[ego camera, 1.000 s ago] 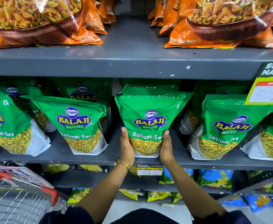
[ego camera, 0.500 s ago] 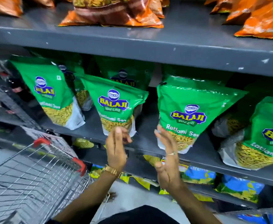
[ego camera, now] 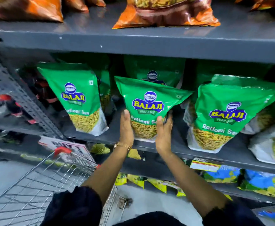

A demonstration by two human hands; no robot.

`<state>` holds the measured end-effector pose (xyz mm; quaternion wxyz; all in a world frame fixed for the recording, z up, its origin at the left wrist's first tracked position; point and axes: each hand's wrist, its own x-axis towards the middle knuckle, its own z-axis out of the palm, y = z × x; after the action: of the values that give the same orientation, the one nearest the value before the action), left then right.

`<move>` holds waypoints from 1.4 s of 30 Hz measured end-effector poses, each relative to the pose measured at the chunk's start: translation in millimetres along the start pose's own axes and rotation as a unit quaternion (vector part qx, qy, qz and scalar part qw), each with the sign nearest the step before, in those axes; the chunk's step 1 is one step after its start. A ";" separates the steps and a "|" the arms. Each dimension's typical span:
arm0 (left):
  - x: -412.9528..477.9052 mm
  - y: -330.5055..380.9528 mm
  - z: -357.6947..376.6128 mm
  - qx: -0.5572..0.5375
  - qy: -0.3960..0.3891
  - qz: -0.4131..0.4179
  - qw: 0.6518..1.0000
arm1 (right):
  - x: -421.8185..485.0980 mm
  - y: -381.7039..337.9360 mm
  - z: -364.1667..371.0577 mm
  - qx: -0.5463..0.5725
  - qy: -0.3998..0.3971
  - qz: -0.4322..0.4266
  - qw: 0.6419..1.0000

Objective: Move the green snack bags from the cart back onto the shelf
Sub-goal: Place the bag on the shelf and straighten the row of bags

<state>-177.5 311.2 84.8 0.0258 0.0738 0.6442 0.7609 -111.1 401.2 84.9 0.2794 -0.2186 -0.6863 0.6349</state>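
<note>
A green snack bag (ego camera: 148, 98) stands upright in the middle of the grey shelf (ego camera: 179, 151). My left hand (ego camera: 126, 129) presses flat against its lower left side. My right hand (ego camera: 163, 134) cups its lower right side, thumb on the front. The bag is gripped between both palms, its base at the shelf's front edge. More green bags stand to its left (ego camera: 78, 95) and right (ego camera: 228, 111), and another stands behind it (ego camera: 153, 69). The wire cart (ego camera: 35, 185) is at lower left; the part in view holds no bags.
Orange snack bags (ego camera: 166, 12) lie on the shelf above. Blue and yellow packets (ego camera: 223, 175) fill the lower shelf. A perforated grey upright (ego camera: 19, 95) frames the shelf's left end. The cart's red handle (ego camera: 62, 150) sits just below the shelf edge.
My hands let go of the bag now on the right, moved left with open fingers, and closed around the lower sides of the middle bag. The view swung left.
</note>
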 end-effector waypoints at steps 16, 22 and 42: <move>4.7 -15.7 -10.4 -0.066 -0.135 -0.070 0.986 | 22.5 17.5 -5.3 0.122 -0.045 0.033 0.991; 7.7 -20.4 -5.9 -0.096 -0.155 -0.086 0.979 | 22.4 24.0 -8.9 0.136 -0.043 0.037 0.989; -27.9 9.5 -87.9 0.123 0.106 0.213 0.964 | -92.4 -10.6 30.6 -0.122 -0.085 -0.303 0.941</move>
<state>-162.2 219.9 77.9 -0.2144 0.1303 0.7013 0.6672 -61.6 316.8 84.6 0.3706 0.0220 -0.8133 0.4480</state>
